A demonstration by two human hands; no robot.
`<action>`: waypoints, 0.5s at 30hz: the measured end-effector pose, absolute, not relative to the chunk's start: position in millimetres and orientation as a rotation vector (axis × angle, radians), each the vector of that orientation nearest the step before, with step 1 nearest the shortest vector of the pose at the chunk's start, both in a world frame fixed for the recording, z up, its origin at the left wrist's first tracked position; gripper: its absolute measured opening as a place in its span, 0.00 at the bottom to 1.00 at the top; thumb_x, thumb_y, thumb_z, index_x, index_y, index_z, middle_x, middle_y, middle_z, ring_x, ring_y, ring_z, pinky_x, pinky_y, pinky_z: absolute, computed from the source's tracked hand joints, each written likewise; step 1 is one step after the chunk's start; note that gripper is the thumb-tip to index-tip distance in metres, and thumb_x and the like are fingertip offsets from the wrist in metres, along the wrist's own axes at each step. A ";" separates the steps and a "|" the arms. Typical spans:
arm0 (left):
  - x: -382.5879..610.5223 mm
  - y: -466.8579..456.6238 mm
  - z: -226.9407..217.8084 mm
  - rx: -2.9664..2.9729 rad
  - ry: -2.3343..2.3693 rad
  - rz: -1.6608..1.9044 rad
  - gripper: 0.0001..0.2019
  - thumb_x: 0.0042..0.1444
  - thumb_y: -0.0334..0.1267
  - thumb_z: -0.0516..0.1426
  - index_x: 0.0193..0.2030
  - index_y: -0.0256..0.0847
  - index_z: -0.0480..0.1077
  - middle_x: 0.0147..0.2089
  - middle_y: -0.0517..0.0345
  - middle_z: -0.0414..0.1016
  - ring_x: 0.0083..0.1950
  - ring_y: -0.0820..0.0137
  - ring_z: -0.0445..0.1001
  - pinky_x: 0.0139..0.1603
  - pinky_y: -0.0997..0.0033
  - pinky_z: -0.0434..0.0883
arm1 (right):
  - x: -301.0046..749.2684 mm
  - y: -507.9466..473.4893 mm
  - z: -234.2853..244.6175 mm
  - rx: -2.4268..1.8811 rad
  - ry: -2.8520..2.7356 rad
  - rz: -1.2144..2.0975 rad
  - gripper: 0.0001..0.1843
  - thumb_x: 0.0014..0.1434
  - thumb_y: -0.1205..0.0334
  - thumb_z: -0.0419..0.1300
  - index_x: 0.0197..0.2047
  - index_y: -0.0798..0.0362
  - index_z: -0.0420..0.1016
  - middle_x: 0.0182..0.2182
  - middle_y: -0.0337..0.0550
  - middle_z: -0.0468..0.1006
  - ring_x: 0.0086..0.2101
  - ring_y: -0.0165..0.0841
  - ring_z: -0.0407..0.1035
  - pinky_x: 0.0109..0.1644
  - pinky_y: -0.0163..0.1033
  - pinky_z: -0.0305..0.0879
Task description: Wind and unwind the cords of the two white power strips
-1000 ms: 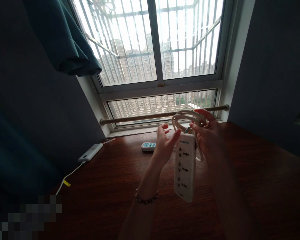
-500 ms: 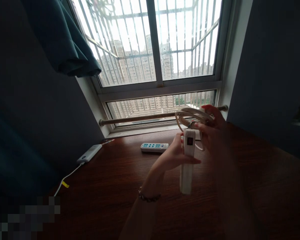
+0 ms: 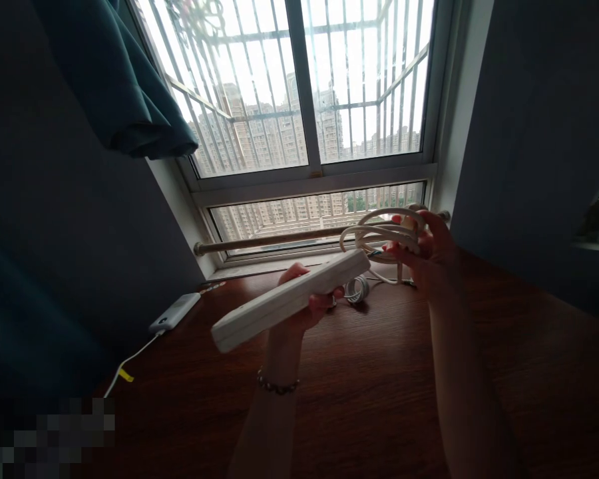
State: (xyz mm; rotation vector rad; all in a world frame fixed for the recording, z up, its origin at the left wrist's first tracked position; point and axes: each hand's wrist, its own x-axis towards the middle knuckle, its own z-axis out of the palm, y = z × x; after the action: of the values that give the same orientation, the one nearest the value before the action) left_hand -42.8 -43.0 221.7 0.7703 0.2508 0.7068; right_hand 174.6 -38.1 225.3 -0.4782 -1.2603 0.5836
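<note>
My left hand (image 3: pixel 304 313) is wrapped round a white power strip (image 3: pixel 289 299), tilted with its near end low on the left. The strip's back or side faces me, so its sockets and switch are hidden. Looped beside its upper right end is a coiled white cable (image 3: pixel 379 233), gripped by my right hand (image 3: pixel 424 246). Behind my left hand, a smaller bundle of white cord (image 3: pixel 357 290) lies on the wooden tabletop (image 3: pixel 369 386). The other power strip with blue sockets is hidden behind the held one.
A white box-shaped device (image 3: pixel 176 313) with a white cord (image 3: pixel 130 360) and yellow tag lies at the table's left edge. A metal rail (image 3: pixel 279 235) runs across the barred window (image 3: pixel 259 133). A blue curtain (image 3: pixel 130 100) hangs at upper left.
My left hand has turned the held power strip from upright to a slant, its lower end swinging left. The coiled cable stays in my right hand, and the small cord bundle has come into view.
</note>
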 end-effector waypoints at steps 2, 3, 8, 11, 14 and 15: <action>-47.8 -52.2 229.2 0.579 0.188 0.753 0.26 0.49 0.37 0.50 0.54 0.25 0.61 0.25 0.52 0.69 0.16 0.81 0.65 0.12 0.90 0.59 | 176.6 -37.9 224.6 -0.497 -1.227 0.542 0.29 0.41 0.60 0.67 0.46 0.38 0.62 0.47 0.36 0.68 0.40 0.34 0.69 0.37 0.41 0.70; -48.5 -60.2 233.4 0.488 0.142 0.789 0.25 0.52 0.35 0.50 0.57 0.26 0.58 0.27 0.52 0.70 0.18 0.82 0.67 0.15 0.92 0.62 | 176.8 -38.3 224.1 -0.492 -1.217 0.532 0.28 0.41 0.60 0.67 0.45 0.37 0.62 0.47 0.36 0.68 0.41 0.34 0.69 0.36 0.41 0.69; -33.1 -103.6 248.8 0.160 -0.067 1.024 0.27 0.60 0.23 0.43 0.65 0.39 0.41 0.39 0.53 0.73 0.30 0.82 0.75 0.28 0.90 0.72 | 170.7 -39.3 218.4 -0.403 -1.240 0.583 0.24 0.43 0.63 0.66 0.41 0.40 0.60 0.45 0.36 0.69 0.40 0.32 0.70 0.39 0.40 0.68; -13.4 -115.7 245.7 0.202 -0.075 1.121 0.29 0.59 0.22 0.44 0.65 0.41 0.42 0.38 0.58 0.74 0.29 0.82 0.75 0.26 0.91 0.72 | 169.2 -37.0 218.9 -0.391 -1.201 0.567 0.23 0.43 0.65 0.64 0.41 0.41 0.59 0.44 0.34 0.69 0.38 0.30 0.69 0.40 0.39 0.68; 8.3 -117.0 232.7 0.396 0.058 1.122 0.23 0.60 0.26 0.46 0.62 0.42 0.52 0.44 0.57 0.74 0.29 0.85 0.74 0.26 0.93 0.69 | 176.6 -37.9 235.4 -0.469 -1.132 0.466 0.25 0.42 0.67 0.63 0.43 0.40 0.60 0.41 0.34 0.67 0.35 0.29 0.67 0.37 0.38 0.68; 15.0 -116.0 227.5 0.467 0.101 1.099 0.20 0.61 0.29 0.46 0.60 0.41 0.56 0.48 0.56 0.73 0.31 0.86 0.74 0.27 0.95 0.69 | 180.8 -39.6 245.4 -0.505 -1.135 0.424 0.25 0.42 0.67 0.62 0.43 0.41 0.61 0.41 0.35 0.67 0.34 0.29 0.67 0.36 0.38 0.67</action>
State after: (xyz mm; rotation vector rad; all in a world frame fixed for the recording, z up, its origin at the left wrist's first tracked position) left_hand 15.0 -116.0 227.5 0.4667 0.1006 1.0992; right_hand 180.8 -39.6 245.4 -0.5046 -1.1354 0.4237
